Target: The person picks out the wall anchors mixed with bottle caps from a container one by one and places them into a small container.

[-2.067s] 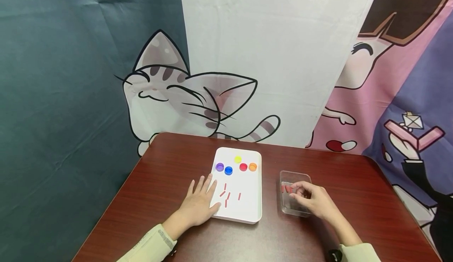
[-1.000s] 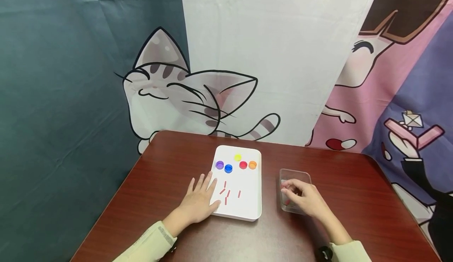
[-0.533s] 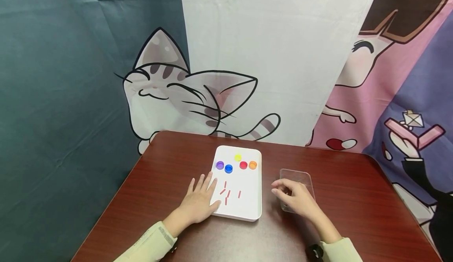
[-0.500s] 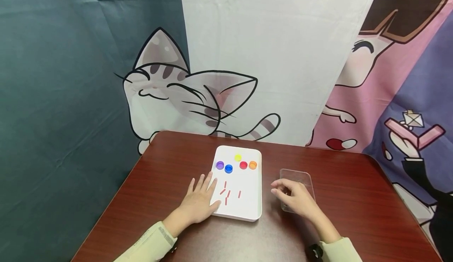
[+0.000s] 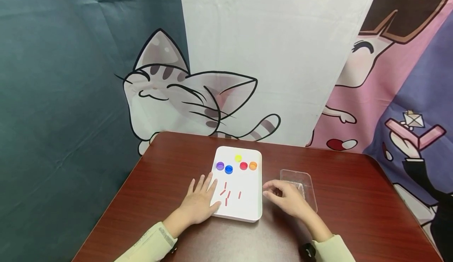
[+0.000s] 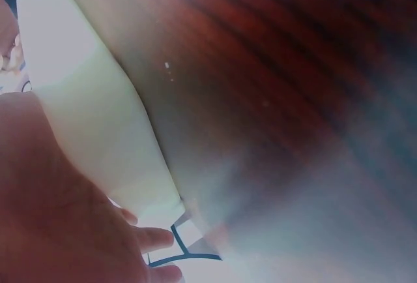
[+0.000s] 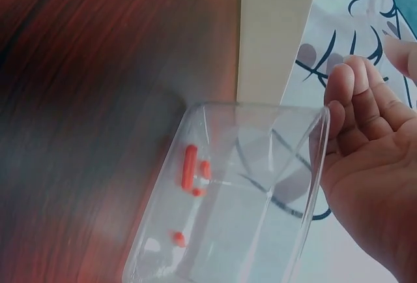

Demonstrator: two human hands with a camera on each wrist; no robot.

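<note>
— Right hand [image 5: 288, 199]: thumb and fingers curve toward each other, but do they pinch anything?

— I cannot tell; neither view shows clearly what is between the tips.

— Where is it, then?

— Just beside the right edge of the white tray [image 5: 247, 209], partly covering the clear box [image 7: 228, 244] as seen from the head.

— And the left hand [image 5: 196, 206]?

— Fingers spread, with the thumb and forefinger over the tray's left edge.

— Where are the red sticks [image 5: 226, 202]?

— Five lie on the near half of the tray, four grouped toward the left and one apart to their right. More red pieces [image 7: 189, 167] lie inside the box.

— What is at the tray's far end?

— Five shallow round cups: purple cup [image 5: 220, 166], blue cup [image 5: 229, 169], red cup [image 5: 243, 166], orange cup [image 5: 253, 166], and the yellow cup [image 5: 238, 158] behind them.

— And beyond the brown table [image 5: 170, 155]?

— Cloth printed with a cartoon cat [image 5: 166, 108]
</note>
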